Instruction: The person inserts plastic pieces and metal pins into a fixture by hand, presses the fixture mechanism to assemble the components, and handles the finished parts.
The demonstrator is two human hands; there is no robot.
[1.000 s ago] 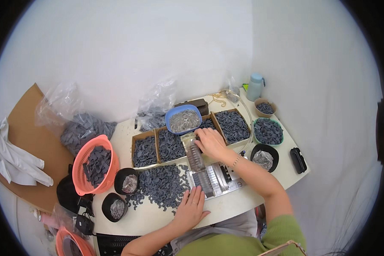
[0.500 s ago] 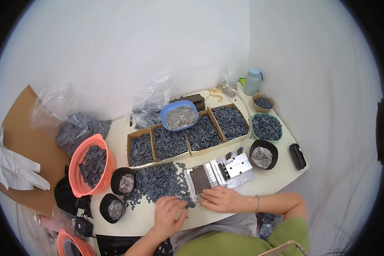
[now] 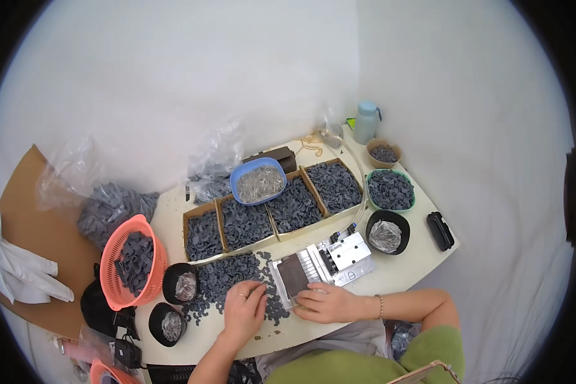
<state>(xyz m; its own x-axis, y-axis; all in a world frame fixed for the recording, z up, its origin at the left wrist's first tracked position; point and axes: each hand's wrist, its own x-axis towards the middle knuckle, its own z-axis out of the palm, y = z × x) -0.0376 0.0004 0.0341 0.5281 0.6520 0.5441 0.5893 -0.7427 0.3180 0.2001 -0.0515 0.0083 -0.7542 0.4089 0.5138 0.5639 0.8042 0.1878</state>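
Note:
My left hand is over the near side of a loose pile of small grey pieces, thumb and fingers drawn together. Whatever they pinch is too small to make out. My right hand rests at the near right edge of a dark brown plate on a metal jig. Its fingers are curled together, and anything in them is hidden. Right of the plate, a silver block with tubing attached forms part of the jig.
Behind the pile stand cardboard trays of grey pieces, with a blue dish of thin metal pins on top. Black bowls and a coral basket are at left. Another black bowl, a green bowl and a black case lie right.
The whole view has shifted slightly. My left hand has closed its fingers and moved up a little over the pile's near edge. My right hand stays by the plate.

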